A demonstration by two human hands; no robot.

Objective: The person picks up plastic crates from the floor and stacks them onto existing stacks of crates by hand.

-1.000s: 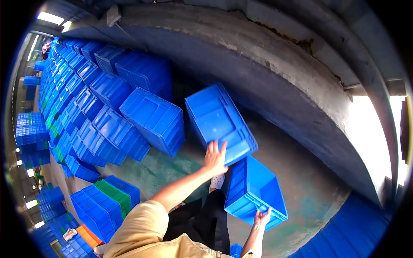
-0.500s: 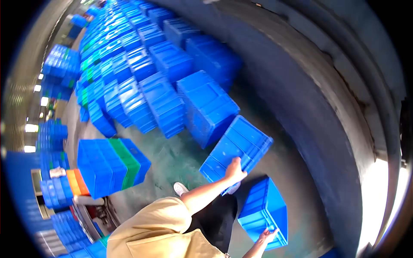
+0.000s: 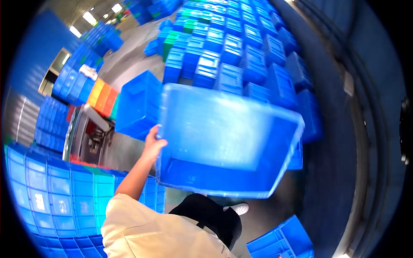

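My left hand is closed on the left rim of a large blue crate, fingers at the edge. The crate is raised in front of me, its open inside facing the camera. At the bottom right is another blue crate, cut off by the frame edge. Only a tiny skin-coloured spot, perhaps a fingertip of my right hand, shows at its lower edge; the rest is hidden. Behind the raised crate's left side stands a blue crate stack.
Rows of stacked blue crates fill the back. A long crate stack lies at lower left, with a machine or cart and orange crates above it. A dark wall curves along the right.
The view has swung left. The crate in my left hand has come up closer, now showing its inside instead of its outside. The other crate and my right hand have shifted toward the bottom edge.
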